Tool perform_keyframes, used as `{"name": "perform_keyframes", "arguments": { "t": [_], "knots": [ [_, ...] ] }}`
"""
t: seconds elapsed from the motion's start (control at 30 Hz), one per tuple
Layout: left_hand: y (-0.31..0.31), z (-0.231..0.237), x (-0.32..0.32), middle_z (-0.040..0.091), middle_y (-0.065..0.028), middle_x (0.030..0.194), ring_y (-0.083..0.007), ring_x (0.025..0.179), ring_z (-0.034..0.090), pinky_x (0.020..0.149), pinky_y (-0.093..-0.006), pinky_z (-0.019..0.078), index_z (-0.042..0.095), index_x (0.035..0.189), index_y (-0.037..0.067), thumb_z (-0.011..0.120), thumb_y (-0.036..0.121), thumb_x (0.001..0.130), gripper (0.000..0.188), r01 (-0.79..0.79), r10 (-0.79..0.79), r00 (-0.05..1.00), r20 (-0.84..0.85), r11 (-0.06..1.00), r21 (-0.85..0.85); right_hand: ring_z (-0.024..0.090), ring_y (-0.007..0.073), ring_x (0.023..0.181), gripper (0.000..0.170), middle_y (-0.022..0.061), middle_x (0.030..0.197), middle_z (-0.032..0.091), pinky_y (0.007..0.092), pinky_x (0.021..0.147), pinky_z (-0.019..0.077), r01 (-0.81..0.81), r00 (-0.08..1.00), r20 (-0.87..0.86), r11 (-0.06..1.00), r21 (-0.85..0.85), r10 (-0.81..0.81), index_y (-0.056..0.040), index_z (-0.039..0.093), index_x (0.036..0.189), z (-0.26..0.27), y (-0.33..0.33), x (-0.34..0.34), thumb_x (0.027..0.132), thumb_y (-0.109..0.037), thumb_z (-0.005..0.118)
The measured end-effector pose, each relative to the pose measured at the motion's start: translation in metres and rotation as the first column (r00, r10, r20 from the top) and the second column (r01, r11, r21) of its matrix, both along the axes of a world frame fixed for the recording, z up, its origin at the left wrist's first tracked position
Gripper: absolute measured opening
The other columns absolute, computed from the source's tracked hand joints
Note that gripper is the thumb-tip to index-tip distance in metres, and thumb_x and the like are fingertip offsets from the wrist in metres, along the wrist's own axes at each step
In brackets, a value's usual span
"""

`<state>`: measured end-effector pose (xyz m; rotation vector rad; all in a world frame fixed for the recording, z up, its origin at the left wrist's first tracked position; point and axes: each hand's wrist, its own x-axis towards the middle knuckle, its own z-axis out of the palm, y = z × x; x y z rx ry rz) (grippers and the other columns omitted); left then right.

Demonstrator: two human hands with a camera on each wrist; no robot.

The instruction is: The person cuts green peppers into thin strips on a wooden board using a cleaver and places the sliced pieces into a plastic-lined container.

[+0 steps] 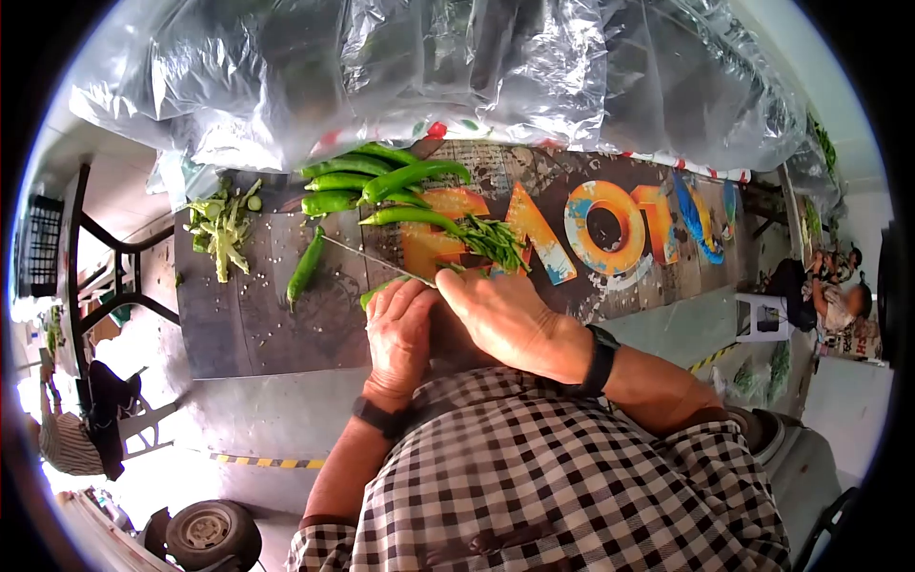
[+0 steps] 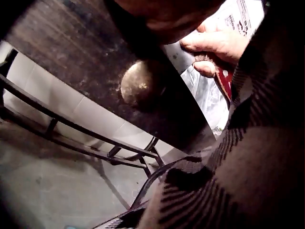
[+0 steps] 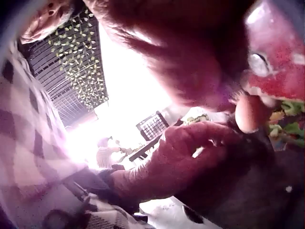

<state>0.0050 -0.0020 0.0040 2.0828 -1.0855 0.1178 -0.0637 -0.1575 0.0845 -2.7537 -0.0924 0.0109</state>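
Note:
My right hand (image 1: pixel 510 315) grips a knife whose thin blade (image 1: pixel 376 257) slants out to the left over the table. In the right wrist view its red handle (image 3: pixel 281 45) shows a metal rivet. My left hand (image 1: pixel 400 329) is close beside the right, fingers curled, over a green pepper (image 1: pixel 375 294) that is mostly hidden under it. Ahead lies a pile of long green peppers (image 1: pixel 419 178), with cut green strips (image 1: pixel 496 243) to its right. One single pepper (image 1: pixel 306 267) lies to the left of the blade.
Pale green pepper scraps (image 1: pixel 224 229) and scattered seeds lie on the left of the dark table (image 1: pixel 219 334), which bears large painted letters. Clear plastic sheeting (image 1: pixel 457 76) covers the far side. A black metal frame (image 1: pixel 124 250) stands left; people sit far right.

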Motion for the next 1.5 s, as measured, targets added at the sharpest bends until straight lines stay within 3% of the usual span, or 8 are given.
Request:
{"name": "perform_keyframes", "arguments": {
  "t": [0.13,0.33,0.73,1.13,1.23,1.33,1.37,1.5],
  "knots": [
    [0.001,-0.004,0.000,0.063,-0.0055,0.107,-0.0285,0.105,0.058,0.091,-0.0421,0.0433,0.066,0.098,0.009,0.062,0.001,0.074,0.025,-0.003,0.004,0.999,0.051,1.000,-0.008,0.062,0.0368,0.058,0.016,0.0166,0.070,0.060,0.0452,0.047,0.0477,0.035,0.997,-0.075,0.989,0.142,-0.025,-0.0022,0.044,0.096,0.007,-0.024,-0.033,0.086,-0.004,0.056],
    [0.004,-0.003,-0.002,0.062,-0.0083,0.106,-0.0304,0.103,0.057,0.090,-0.0420,0.0440,0.066,0.097,0.006,0.061,-0.001,0.073,0.025,0.006,-0.004,1.000,0.021,0.998,-0.055,0.061,0.0357,0.057,0.017,0.0162,0.068,0.060,0.0427,0.047,0.0471,0.124,0.977,-0.181,0.991,0.044,-0.115,-0.0009,0.044,0.097,0.011,-0.032,-0.049,0.089,-0.006,0.058],
    [0.004,0.000,0.000,0.064,-0.0075,0.107,-0.0295,0.104,0.057,0.089,-0.0413,0.0451,0.066,0.094,0.006,0.061,0.000,0.075,0.021,0.002,-0.002,1.000,0.009,0.999,-0.048,0.061,0.0358,0.056,0.017,0.0153,0.067,0.060,0.0430,0.046,0.0477,0.076,0.977,-0.203,0.996,0.054,-0.064,-0.0012,0.044,0.096,0.019,-0.020,-0.042,0.088,-0.007,0.058],
    [0.005,-0.003,0.000,0.063,-0.0079,0.109,-0.0297,0.106,0.057,0.091,-0.0424,0.0448,0.066,0.095,0.007,0.061,0.001,0.074,0.022,0.005,-0.006,0.999,-0.046,1.000,-0.020,0.064,0.0360,0.060,0.022,0.0191,0.081,0.062,0.0434,0.049,0.0502,0.022,0.956,-0.291,1.000,0.015,-0.016,0.0002,0.044,0.099,0.029,-0.013,-0.025,0.082,-0.002,0.058],
    [0.004,-0.002,0.002,0.063,-0.0080,0.109,-0.0298,0.106,0.057,0.091,-0.0427,0.0449,0.066,0.095,0.007,0.061,0.001,0.074,0.022,-0.005,0.005,0.999,-0.039,1.000,-0.023,0.065,0.0350,0.061,0.022,0.0184,0.080,0.063,0.0429,0.049,0.0509,0.017,0.956,-0.292,0.999,0.041,-0.005,0.0003,0.044,0.100,0.024,-0.012,-0.016,0.083,-0.001,0.058],
    [0.001,-0.002,0.000,0.063,-0.0081,0.108,-0.0301,0.106,0.057,0.090,-0.0429,0.0450,0.065,0.095,0.008,0.061,0.002,0.075,0.022,-0.011,0.011,0.999,-0.030,1.000,-0.027,0.066,0.0329,0.061,0.023,0.0171,0.077,0.063,0.0414,0.049,0.0509,-0.008,0.995,-0.098,0.998,0.061,0.013,0.0002,0.044,0.100,0.009,-0.001,-0.004,0.083,-0.002,0.058],
    [0.002,-0.002,0.000,0.063,-0.0081,0.107,-0.0302,0.105,0.057,0.090,-0.0429,0.0451,0.065,0.095,0.008,0.061,0.002,0.075,0.022,-0.015,0.015,1.000,-0.024,1.000,-0.024,0.065,0.0305,0.058,0.017,0.0168,0.070,0.062,0.0396,0.047,0.0497,-0.023,0.996,-0.084,1.000,-0.017,0.021,0.0012,0.046,0.094,0.011,0.001,0.001,0.083,-0.004,0.058],
    [0.002,-0.002,0.000,0.063,-0.0081,0.107,-0.0307,0.105,0.057,0.090,-0.0429,0.0452,0.065,0.096,0.007,0.061,0.003,0.075,0.022,0.013,-0.013,1.000,-0.010,1.000,-0.019,0.066,0.0304,0.060,0.024,0.0156,0.075,0.062,0.0393,0.047,0.0502,-0.025,0.997,-0.079,0.999,-0.047,0.022,0.0001,0.045,0.101,0.007,-0.003,-0.005,0.082,-0.002,0.059]
  ]
}}
